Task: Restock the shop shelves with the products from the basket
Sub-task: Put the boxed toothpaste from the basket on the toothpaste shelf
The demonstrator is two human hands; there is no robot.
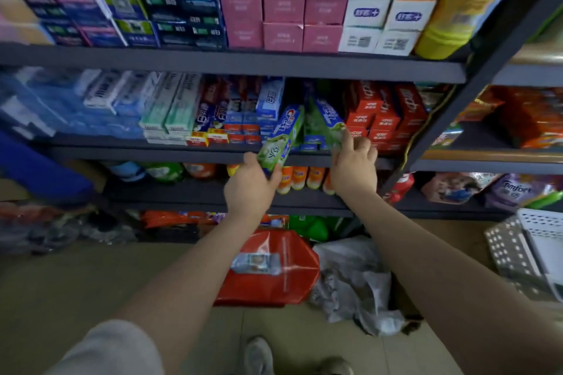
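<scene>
The left hand (249,187) grips the near end of a green and blue toothpaste box (281,137). Its thumb lies along the left edge of the box and its fingers curl round the underside and right edge, so the box rises up and away from the fingers, tilted, with its far end leaning in over the middle shelf (182,153). The lower end of the box hangs in front of the shelf lip, just above the fingers.

The right hand (353,166) reaches to a second green toothpaste box (324,123) that stands slanted on the same shelf. The forefinger is stretched out and touches the lower right corner of that box; the other fingers are loosely bent behind it and hold nothing. This box lies just up and left of the fingertip, between the first box and a stack of red boxes (387,114), which sit right of the fingers.

Below both hands, on the floor, lie a red bag (274,268) and crumpled grey plastic (356,280). A white basket (542,240) stands far right of the right hand, near the picture's edge.
</scene>
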